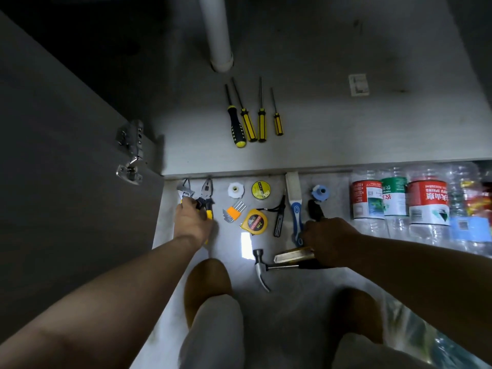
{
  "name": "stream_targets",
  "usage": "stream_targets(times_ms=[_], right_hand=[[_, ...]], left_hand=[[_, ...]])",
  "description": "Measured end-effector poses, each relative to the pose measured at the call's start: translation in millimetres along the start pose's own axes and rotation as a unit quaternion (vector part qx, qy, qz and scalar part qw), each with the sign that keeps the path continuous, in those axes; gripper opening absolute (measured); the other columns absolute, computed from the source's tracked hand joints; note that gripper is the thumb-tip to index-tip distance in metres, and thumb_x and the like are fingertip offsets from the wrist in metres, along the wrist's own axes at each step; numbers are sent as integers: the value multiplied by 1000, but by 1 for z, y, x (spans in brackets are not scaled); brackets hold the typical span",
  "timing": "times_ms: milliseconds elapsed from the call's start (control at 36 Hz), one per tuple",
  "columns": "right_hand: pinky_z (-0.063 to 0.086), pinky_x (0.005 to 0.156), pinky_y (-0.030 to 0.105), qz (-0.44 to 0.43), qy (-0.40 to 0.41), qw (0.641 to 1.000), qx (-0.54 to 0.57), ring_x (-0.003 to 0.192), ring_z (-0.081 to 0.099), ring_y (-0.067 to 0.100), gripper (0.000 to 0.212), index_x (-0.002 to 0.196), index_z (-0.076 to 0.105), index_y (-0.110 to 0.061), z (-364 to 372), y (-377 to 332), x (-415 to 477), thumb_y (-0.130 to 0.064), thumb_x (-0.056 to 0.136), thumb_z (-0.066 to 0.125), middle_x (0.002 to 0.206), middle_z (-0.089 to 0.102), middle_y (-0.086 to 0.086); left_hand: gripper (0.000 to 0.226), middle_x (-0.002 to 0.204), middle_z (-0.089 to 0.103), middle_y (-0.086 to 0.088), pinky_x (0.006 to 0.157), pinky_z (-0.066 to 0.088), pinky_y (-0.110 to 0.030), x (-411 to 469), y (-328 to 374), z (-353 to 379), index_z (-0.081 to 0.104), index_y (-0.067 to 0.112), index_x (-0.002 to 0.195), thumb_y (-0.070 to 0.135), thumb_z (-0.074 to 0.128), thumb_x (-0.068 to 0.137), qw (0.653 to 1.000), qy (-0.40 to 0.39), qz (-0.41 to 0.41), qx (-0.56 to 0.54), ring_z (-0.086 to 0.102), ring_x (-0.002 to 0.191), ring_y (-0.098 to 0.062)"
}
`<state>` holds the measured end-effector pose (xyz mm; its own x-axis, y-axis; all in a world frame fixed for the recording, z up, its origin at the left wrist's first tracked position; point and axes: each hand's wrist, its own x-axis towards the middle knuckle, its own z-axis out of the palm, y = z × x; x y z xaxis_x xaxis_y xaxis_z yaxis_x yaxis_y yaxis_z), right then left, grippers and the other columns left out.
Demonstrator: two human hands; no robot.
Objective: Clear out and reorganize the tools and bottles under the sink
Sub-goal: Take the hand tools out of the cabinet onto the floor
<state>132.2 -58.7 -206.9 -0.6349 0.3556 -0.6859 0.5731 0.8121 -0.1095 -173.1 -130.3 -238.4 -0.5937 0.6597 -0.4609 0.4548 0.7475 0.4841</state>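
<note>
Several yellow-and-black screwdrivers point(250, 123) lie in a row on the cabinet floor point(346, 134) under the sink. On the floor in front, my left hand point(193, 222) is closed over the handles of the yellow-handled pliers point(207, 195), right beside an adjustable wrench point(185, 191). My right hand point(330, 241) grips a flat brass-coloured tool point(292, 255), and a black handle point(315, 210) sticks out past its fingers. A claw hammer point(262, 267) lies below, its handle running under that hand. Several plastic bottles point(399, 201) lie at the right.
Between my hands lie hex keys point(234, 211), a yellow tape measure point(254, 222), a tape roll point(261, 189), a white nut point(235, 190), a black knife point(279, 218), a blue-handled scraper point(295, 209) and a blue fitting point(320, 193). A white drain pipe point(218, 35) stands behind; the open door point(80, 155) is left.
</note>
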Motion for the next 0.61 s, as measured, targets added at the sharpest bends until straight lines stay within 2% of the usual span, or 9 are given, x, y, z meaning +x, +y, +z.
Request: stream_targets(times_ms=[56,139,222,278,361,417,528,611], right_hand=[[55,87,36,13,14,999,47,101,62,19,30,122,57,-21,-6,0,1,-36,96,56,119,59,2],[56,83,36,39,90,986,136,95,63,18,21,111,61,-18,-23,2,6,-30,98,49,111,63,2],[56,74,35,55,208,951,222,84,63,16,13,98,63,-19,-45,8,11,-25,96,52,97,62,-1],[53,68,32,61,294,916,266,78,61,16,7,91,62,-20,-63,13,16,-22,93,55,91,59,-3],[48,63,32,65,385,862,323,73,55,15,12,94,62,-18,-91,19,23,-17,88,52,90,53,-2],[50,68,34,85,409,841,344,76,56,20,17,100,63,-14,-109,22,31,-12,85,55,94,52,3],[52,79,43,120,401,840,345,91,55,28,24,108,61,-9,-142,27,50,-13,85,56,102,51,12],[51,79,41,135,388,848,335,97,55,31,21,105,60,-10,-168,27,63,-17,86,57,105,53,14]], left_hand=[[36,121,57,-16,87,41,-31,-3,4,-2,54,7,117,12,69,85,999,16,31,13,56,110,-32],[28,107,56,-5,84,38,-25,-12,21,-9,57,12,109,12,69,84,986,69,146,35,56,102,-27],[20,101,46,7,79,40,-27,-19,50,-18,52,23,106,17,63,89,958,106,267,11,53,93,-17],[18,107,47,8,83,48,-28,-17,74,-24,51,27,109,19,58,94,947,104,301,-41,55,95,-13],[22,117,46,5,87,47,-26,-3,111,-30,51,29,116,23,58,97,950,86,290,-75,56,99,-11],[30,121,46,0,87,46,-27,10,134,-31,50,27,122,31,62,95,964,61,252,-66,56,97,-17],[51,122,57,-13,83,47,-31,39,169,-29,50,12,128,36,71,88,981,27,192,-29,59,105,-30],[49,120,63,-14,77,39,-28,52,180,-27,54,8,122,35,74,86,986,32,164,-7,59,111,-32]])
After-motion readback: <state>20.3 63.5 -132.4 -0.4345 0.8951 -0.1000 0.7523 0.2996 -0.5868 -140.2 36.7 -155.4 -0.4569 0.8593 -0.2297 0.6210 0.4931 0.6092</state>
